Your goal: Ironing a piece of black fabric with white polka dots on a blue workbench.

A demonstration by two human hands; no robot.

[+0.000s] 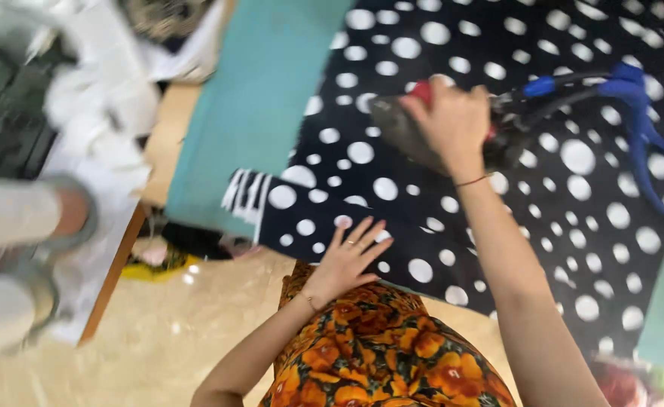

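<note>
**Ana:** Orange-flowered clothing [377,354] fills the bottom of the view, right under the camera. Above it, what are the two hands doing?

**Ben:** Left hand [347,260] lies flat on the black white-dotted fabric [573,226], fingers [369,232] spread wide and gripping nothing, only pressing the cloth near its front edge. Right hand [452,124] is closed around the handle of a dark iron [415,132], which sits soleplate-down on the same fabric, further up the counter.

**Ana:** And the fabric itself?

**Ben:** Spread across a teal-covered counter [256,113]; a striped cuff or hem [245,197] hangs at the left edge. A blue cord or hose [633,105] trails from the back of the iron off to the right.

**Ana:** How would you judge good pressing here?

**Ben:** Keep the flat hand well apart from the iron, holding the cloth taut so no crease gets pressed in. Move the iron away from that hand in steady strokes, and keep the cord behind it, off the area being smoothed. I'd also watch the hanging part; its weight could drag the cloth sideways.

**Ana:** Anything else around?

**Ben:** White cloth piled [98,98] at upper left, blurred, above a pale shiny floor [174,339].
</note>
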